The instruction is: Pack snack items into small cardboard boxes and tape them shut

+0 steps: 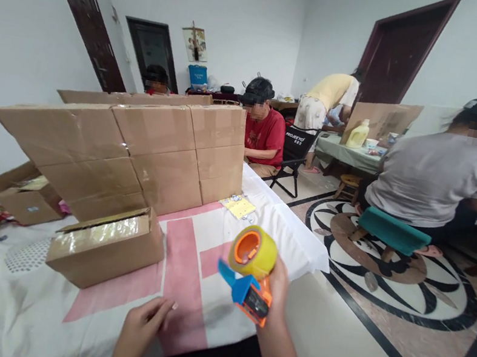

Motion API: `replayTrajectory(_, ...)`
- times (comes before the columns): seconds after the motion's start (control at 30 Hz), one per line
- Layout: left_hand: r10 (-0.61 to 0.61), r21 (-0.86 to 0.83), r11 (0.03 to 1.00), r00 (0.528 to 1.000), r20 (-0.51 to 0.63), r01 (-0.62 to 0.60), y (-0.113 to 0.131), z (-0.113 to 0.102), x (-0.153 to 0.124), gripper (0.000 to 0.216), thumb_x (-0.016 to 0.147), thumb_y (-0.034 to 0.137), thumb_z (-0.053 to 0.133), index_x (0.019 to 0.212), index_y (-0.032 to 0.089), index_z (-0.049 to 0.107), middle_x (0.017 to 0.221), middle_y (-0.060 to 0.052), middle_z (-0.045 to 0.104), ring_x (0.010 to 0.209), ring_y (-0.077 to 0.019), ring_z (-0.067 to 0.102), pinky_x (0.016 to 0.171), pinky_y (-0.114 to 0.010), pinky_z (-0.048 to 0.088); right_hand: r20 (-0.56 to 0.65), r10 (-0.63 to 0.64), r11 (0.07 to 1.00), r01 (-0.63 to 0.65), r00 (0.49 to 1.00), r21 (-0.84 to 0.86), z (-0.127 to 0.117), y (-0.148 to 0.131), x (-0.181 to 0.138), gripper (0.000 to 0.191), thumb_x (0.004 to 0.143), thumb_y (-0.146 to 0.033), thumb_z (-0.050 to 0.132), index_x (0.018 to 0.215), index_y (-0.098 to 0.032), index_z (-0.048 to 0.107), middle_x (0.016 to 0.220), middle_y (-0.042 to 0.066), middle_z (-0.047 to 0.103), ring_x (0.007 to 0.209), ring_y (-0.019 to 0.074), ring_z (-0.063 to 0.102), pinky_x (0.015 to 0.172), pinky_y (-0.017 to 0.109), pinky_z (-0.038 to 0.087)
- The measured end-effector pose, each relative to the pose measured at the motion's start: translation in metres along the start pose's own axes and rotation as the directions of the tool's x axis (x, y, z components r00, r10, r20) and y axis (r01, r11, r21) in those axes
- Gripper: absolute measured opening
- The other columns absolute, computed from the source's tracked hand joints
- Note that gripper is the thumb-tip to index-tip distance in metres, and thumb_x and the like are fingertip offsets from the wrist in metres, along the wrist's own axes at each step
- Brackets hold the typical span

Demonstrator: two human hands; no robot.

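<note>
My right hand (279,284) is closed round the handle of a tape dispenser (252,298), held up over the table's near right edge. It is orange and blue, and a wide roll of yellowish tape (269,254) sits on its orange hub. Low over the striped cloth, my left hand (141,324) has its thumb and fingers pinched together. A small pale speck shows at the fingertips, too small to name. Beyond that hand stands a cardboard box (109,254) with shiny clear tape along its top. The dispenser and the box are apart.
A tall cardboard partition (159,158) stands across the table behind the box. Near its right end lies a yellow patterned packet (239,206). Another open box (31,200) is at the left. Several people sit or stand around, one on a teal-topped stool (393,230) at the right.
</note>
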State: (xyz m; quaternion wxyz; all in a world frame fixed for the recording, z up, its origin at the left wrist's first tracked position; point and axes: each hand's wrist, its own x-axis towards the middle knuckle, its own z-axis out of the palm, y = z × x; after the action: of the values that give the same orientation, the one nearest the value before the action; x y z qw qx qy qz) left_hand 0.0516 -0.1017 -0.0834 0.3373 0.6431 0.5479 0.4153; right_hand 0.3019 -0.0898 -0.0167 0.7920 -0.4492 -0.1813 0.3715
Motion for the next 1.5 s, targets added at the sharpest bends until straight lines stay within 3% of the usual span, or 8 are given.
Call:
replayTrajectory(0.33,-0.007,-0.177,0.983,0.950,-0.314,-0.052,0.017,-0.067,0.024,0.047,0.084,0.059,0.072,0.103,0.016,0.073,0.080,-0.005,0.075,0.052,-0.0145,0.057,0.058,-0.031,0.054,0.533,0.023,0.980,0.088,0.846,-0.181,0.055,0.071,0.071,0.043,0.076,-0.055,0.077,0.098,-0.019,0.066,0.088,0.003,0.073,0.081,0.0193,0.070,0.074,0.030,0.057)
replayTrajectory(0.67,-0.011,-0.239,0.969,0.963,-0.271,-0.056,0.021,-0.050,0.037,0.049,0.085,0.057,0.072,0.108,0.014,0.071,0.085,-0.008,0.077,0.051,-0.0129,0.057,0.056,-0.031,0.054,0.435,-0.067,0.909,0.234,0.898,-0.344,0.055,0.072,0.075,0.048,0.070,-0.038,0.081,0.110,-0.022,0.060,0.112,0.008,0.065,0.110,0.0259,0.061,0.095,0.041,0.053)
replayTrajectory(0.87,0.112,-0.131,0.982,0.980,-0.162,-0.134,0.038,-0.022,0.034,0.037,0.092,0.050,0.064,0.102,0.016,0.073,0.073,-0.004,0.072,0.055,-0.0145,0.059,0.058,-0.029,0.052,0.926,-0.060,0.702,0.675,0.373,-0.227,0.096,0.022,0.002,0.017,0.084,-0.033,0.080,0.097,-0.026,0.072,0.114,0.006,0.062,0.114,0.0255,0.056,0.105,0.044,0.045)
replayTrajectory(1.0,0.055,-0.160,0.984,0.987,-0.154,-0.079,0.045,-0.026,0.035,0.045,0.092,0.055,0.062,0.107,0.014,0.073,0.075,-0.005,0.072,0.051,-0.0131,0.056,0.052,-0.027,0.048,0.975,0.030,0.618,0.763,0.218,-0.190,0.121,0.009,-0.009,0.010,0.091,-0.020,0.073,0.082,-0.023,0.072,0.108,0.004,0.065,0.114,0.0244,0.055,0.105,0.044,0.041)
replayTrajectory(1.17,-0.099,-0.020,0.995,0.962,-0.253,0.097,0.046,-0.069,0.056,0.074,0.090,0.061,0.064,0.148,0.016,0.056,0.066,-0.001,0.071,0.046,-0.0135,0.051,0.052,-0.027,0.045,0.967,-0.008,0.560,0.802,0.257,-0.209,0.173,0.006,0.021,0.013,0.096,-0.023,0.067,0.087,-0.021,0.076,0.118,0.006,0.065,0.122,0.0256,0.051,0.107,0.044,0.037)
replayTrajectory(1.3,0.202,0.320,0.947,0.777,-0.596,0.000,0.033,-0.114,0.087,0.052,0.096,0.049,0.060,0.136,0.016,0.066,0.095,-0.008,0.078,0.076,-0.0192,0.066,0.080,-0.034,0.053,0.948,0.166,0.544,0.777,0.270,-0.317,0.241,0.022,0.041,0.015,0.095,-0.026,0.066,0.087,-0.020,0.078,0.121,0.004,0.067,0.125,0.0251,0.052,0.108,0.043,0.033)
replayTrajectory(1.4,0.482,0.571,0.810,0.708,-0.517,-0.135,0.021,-0.132,0.109,0.044,0.100,0.041,0.051,0.129,0.014,0.069,0.123,-0.015,0.074,0.104,-0.0253,0.068,0.098,-0.040,0.049,0.907,0.360,0.433,0.822,0.219,-0.370,0.284,0.046,0.043,0.018,0.094,-0.032,0.065,0.088,-0.023,0.079,0.098,0.003,0.073,0.116,0.0256,0.056,0.103,0.041,0.036)
replayTrajectory(1.5,0.552,0.717,0.661,0.792,-0.262,-0.224,0.009,-0.129,0.122,0.040,0.101,0.038,0.048,0.127,0.021,0.072,0.135,-0.013,0.071,0.127,-0.0293,0.062,0.110,-0.045,0.039,0.861,0.467,0.300,0.881,0.200,-0.367,0.308,0.074,0.036,0.016,0.091,-0.032,0.067,0.086,-0.025,0.080,0.084,0.003,0.073,0.114,0.0279,0.057,0.100,0.041,0.040)
